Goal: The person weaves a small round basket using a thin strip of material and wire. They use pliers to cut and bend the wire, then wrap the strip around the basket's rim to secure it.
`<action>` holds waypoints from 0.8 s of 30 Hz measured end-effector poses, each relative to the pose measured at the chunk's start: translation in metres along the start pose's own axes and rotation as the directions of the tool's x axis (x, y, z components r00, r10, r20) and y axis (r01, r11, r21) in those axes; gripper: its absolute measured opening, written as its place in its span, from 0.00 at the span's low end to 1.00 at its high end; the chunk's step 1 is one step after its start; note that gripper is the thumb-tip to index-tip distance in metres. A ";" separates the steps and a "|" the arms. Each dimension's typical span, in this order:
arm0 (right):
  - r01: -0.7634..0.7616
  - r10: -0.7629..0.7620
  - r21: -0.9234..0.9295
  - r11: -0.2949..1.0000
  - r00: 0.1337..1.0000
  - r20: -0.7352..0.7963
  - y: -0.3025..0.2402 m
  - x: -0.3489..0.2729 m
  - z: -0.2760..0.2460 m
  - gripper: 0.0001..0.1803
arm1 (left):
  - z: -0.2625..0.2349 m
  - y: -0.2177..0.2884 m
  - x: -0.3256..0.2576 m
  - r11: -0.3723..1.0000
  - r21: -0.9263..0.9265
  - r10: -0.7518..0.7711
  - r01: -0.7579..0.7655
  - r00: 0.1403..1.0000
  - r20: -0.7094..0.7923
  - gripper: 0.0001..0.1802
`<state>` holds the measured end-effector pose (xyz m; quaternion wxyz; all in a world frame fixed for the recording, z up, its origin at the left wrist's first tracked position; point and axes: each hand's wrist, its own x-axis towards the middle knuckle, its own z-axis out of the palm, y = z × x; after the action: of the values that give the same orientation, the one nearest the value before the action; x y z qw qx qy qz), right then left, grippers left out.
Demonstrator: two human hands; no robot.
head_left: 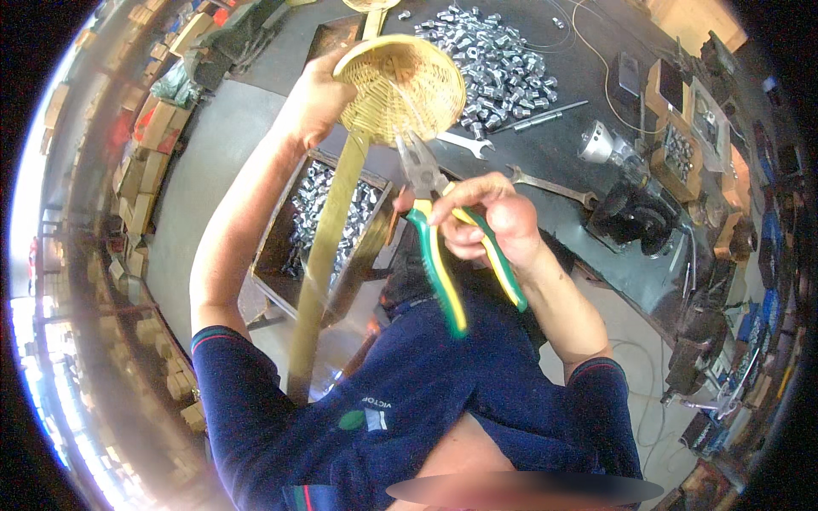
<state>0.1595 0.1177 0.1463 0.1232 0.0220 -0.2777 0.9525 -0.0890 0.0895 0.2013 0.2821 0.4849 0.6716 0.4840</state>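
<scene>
My left hand (319,106) is closed on the rim of a woven bamboo strainer (407,81), whose bowl is tilted so that its inside shows. The strainer's long flat handle (328,255) slants down past my left forearm to my body. In my right hand (490,217) is a pair of pliers (423,175) with green and yellow grips. Its jaws are parted and point up at the lower rim of the bowl, close to where the handle joins. Whether the jaws touch the weave I cannot tell.
Behind the strainer a heap of metal nuts (498,72) covers part of the dark bench. More fill a box (383,192) below. Wrenches (554,186), a metal rod (550,115) and a power tool (609,145) lie to the right. Part of another strainer (372,4) shows at the top.
</scene>
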 end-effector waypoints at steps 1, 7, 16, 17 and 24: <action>-0.024 0.025 -0.047 0.999 1.000 0.007 -0.005 0.002 -0.003 0.19 | 0.006 0.002 -0.005 0.996 0.089 0.030 -0.030 1.000 0.001 0.30; -0.029 0.029 0.004 1.000 0.999 -0.029 -0.015 0.017 -0.016 0.21 | 0.023 0.002 -0.021 0.978 0.178 0.119 -0.112 0.992 -0.030 0.30; 0.016 -0.018 -0.034 0.999 0.998 -0.062 -0.006 0.026 -0.020 0.19 | 0.027 -0.001 -0.025 0.973 0.175 0.149 -0.151 0.989 0.024 0.31; 0.019 -0.022 -0.042 0.999 0.997 -0.068 -0.006 0.026 -0.020 0.18 | 0.027 -0.001 -0.025 0.972 0.178 0.150 -0.152 0.988 0.022 0.31; 0.101 -0.162 -0.489 0.866 0.983 -0.084 0.005 0.030 -0.033 0.18 | 0.027 -0.015 -0.023 0.969 0.176 0.168 -0.175 0.984 0.052 0.29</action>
<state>0.1299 0.1386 0.1191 0.2062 -0.0490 -0.4961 0.8420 -0.0629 0.0775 0.1755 0.2064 0.5736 0.6629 0.4348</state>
